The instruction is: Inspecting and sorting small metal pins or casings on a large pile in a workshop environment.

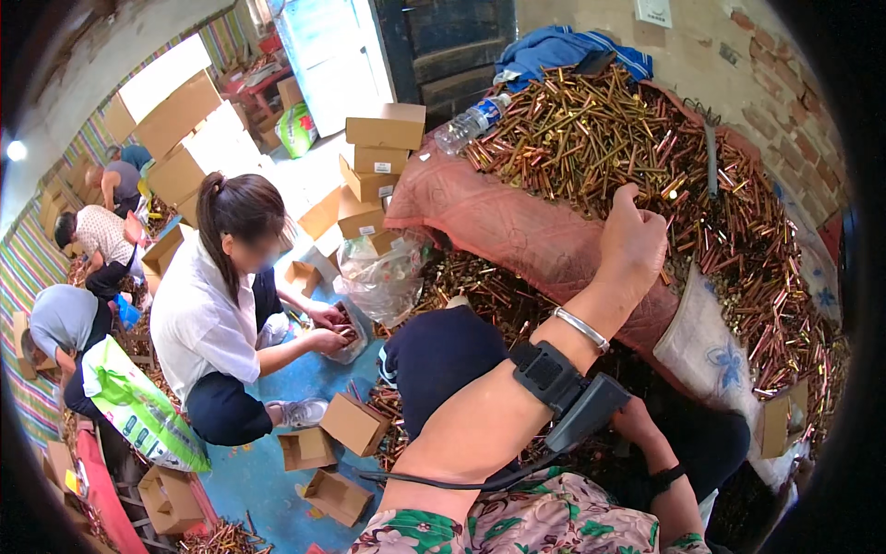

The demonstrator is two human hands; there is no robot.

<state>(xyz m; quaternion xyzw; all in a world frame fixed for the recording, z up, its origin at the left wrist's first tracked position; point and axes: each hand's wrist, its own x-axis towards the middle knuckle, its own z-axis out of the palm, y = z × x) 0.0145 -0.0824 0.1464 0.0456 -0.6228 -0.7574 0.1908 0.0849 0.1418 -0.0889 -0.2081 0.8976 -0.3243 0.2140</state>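
A big heap of thin copper- and brass-coloured rods (pixel 591 138) lies on a raised surface covered with a reddish cloth (pixel 498 203). My left hand (pixel 634 238) is over the near edge of this heap, its fingers curled in; what they hold, if anything, is hidden. A silver bangle (pixel 581 330) and a black strapped device (pixel 554 379) are on that arm. Lower down, near my lap, is my right hand (pixel 633 420), with a dark band on its wrist. The device partly covers its fingers. More rods lie in the shadow below the cloth.
A clear plastic bottle (pixel 472 123) lies at the heap's left edge, and a grey metal bar (pixel 712 162) at its right. Cardboard boxes (pixel 383 129) are stacked at the back. A person in white (pixel 208 305) sits to my left, hands at a plastic bag (pixel 349 334). Open boxes (pixel 355 423) stand on the blue floor.
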